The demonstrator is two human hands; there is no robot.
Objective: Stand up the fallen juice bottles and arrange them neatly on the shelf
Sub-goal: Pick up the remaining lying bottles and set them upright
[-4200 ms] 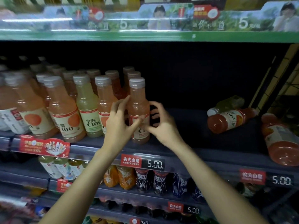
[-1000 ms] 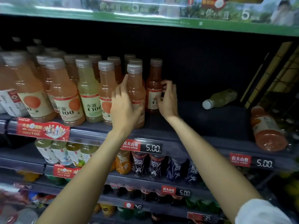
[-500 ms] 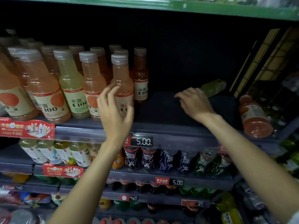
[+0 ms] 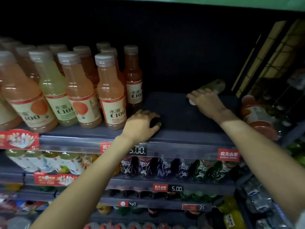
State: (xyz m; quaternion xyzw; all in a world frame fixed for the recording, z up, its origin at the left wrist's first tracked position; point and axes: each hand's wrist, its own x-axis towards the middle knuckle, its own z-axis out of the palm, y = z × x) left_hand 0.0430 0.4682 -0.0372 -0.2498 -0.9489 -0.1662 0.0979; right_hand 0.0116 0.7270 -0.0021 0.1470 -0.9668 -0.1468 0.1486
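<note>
A pale green juice bottle (image 4: 212,85) lay on its side at the back right of the shelf (image 4: 178,113), cap twd me. My right hand (image 4: 206,101) was curled over its neck end, gripping it. It looked full, so prob heavy w/ liquid, smooth plastic, maybe slippery; best held round the narrow neck or waist, not the cap. Another fallen orange-red bottle (image 4: 257,114) lay at the far right, near the shelf edge. My left hand (image 4: 142,124) rested on the shelf front, fingers loosely bent, holding nothing, just beside the upright bottles (image 4: 110,96) standing in rows at left.
</note>
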